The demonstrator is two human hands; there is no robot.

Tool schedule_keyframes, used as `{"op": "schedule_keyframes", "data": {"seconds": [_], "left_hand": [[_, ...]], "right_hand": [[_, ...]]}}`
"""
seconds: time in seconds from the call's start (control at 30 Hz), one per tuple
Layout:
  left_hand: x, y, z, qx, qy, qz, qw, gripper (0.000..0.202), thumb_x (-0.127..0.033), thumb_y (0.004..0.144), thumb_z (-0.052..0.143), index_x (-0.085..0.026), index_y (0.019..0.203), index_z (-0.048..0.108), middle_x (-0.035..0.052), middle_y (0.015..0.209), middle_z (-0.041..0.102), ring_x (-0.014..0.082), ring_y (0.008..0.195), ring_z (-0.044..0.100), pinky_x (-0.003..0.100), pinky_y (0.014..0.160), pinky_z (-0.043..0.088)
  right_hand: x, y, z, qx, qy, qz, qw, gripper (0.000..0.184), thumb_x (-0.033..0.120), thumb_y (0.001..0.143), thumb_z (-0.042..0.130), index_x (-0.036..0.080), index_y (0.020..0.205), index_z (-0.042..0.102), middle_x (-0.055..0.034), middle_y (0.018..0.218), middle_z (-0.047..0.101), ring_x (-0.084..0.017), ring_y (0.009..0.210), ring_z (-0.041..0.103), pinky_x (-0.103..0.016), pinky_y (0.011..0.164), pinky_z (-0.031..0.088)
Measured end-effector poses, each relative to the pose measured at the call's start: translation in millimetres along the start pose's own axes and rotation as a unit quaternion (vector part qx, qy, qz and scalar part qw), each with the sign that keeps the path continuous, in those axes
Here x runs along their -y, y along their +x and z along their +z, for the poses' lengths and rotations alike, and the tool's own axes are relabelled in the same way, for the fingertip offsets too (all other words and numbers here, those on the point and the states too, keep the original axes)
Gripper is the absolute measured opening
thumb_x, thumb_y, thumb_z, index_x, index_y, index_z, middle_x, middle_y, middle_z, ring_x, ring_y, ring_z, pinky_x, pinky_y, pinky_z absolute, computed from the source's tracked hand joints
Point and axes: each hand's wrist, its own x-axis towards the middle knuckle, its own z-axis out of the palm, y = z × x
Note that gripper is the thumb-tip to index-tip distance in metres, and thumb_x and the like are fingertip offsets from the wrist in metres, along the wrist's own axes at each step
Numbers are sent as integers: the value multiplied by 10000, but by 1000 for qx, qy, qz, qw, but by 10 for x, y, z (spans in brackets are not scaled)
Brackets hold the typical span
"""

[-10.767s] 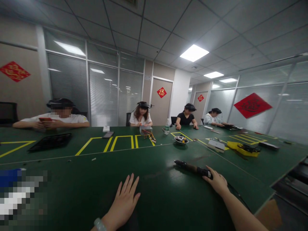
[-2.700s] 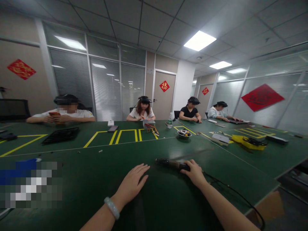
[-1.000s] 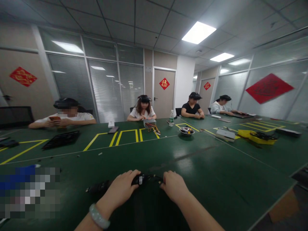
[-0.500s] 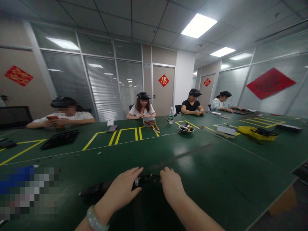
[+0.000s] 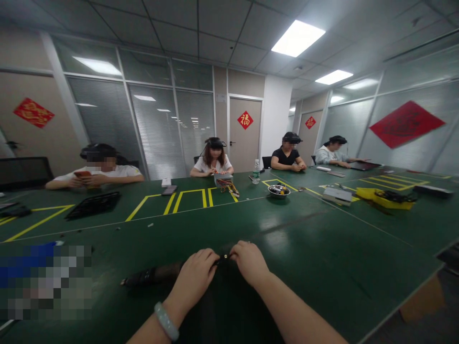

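Note:
A long black tool point(image 5: 150, 275), shaped like an electric screwdriver, lies on the green table point(image 5: 322, 248) right in front of me, its far end pointing left. My left hand point(image 5: 195, 278) is curled over the tool's near end, a pale bangle on its wrist. My right hand point(image 5: 249, 262) is curled too, fingertips pinched at a small light spot between the two hands. The part of the tool under my fingers is hidden.
Several people sit along the far side of the table. A steel bowl point(image 5: 278, 191), a water bottle point(image 5: 256, 172), a grey box with wires point(image 5: 224, 182), a black tray point(image 5: 93, 204) and a yellow tray point(image 5: 383, 199) lie beyond. Yellow tape lines mark the table.
My right hand dragged the tool from the right side to in front of me. Both hands have since closed together over its near end, fingers curling from spread to pinched.

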Motion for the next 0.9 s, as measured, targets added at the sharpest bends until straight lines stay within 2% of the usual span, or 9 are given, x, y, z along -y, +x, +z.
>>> {"op": "schedule_keyframes", "data": {"seconds": [0.2,0.4,0.57,0.9], "left_hand": [[-34,0,-1,2,-22,-18,1000,153,-186,893,473,-232,973,595,27,1008,599,188,929,553,330,819,428],[-21,6,-9,1,-51,-44,998,148,-256,896,489,-223,986,601,36,1037,614,202,965,555,347,861,429],[-24,4,-18,-9,-56,-37,998,132,-257,906,496,-229,975,605,27,1017,621,199,951,562,347,859,428],[-2,2,-22,-13,-44,-26,999,127,-230,883,536,-222,981,616,29,1028,623,203,973,558,346,881,419]], "right_hand": [[50,-52,-55,29,13,-19,999,124,276,862,595,259,906,710,3,938,673,-159,922,586,-285,825,345],[92,-62,-77,22,22,-20,999,113,274,866,594,257,901,700,19,935,671,-144,916,580,-277,819,344],[118,-69,-53,-4,23,-14,1000,121,272,881,576,248,921,687,13,955,671,-143,924,582,-273,838,347],[175,-85,-44,3,19,-29,999,135,294,888,573,259,901,703,14,922,676,-144,924,585,-278,843,346]]}}
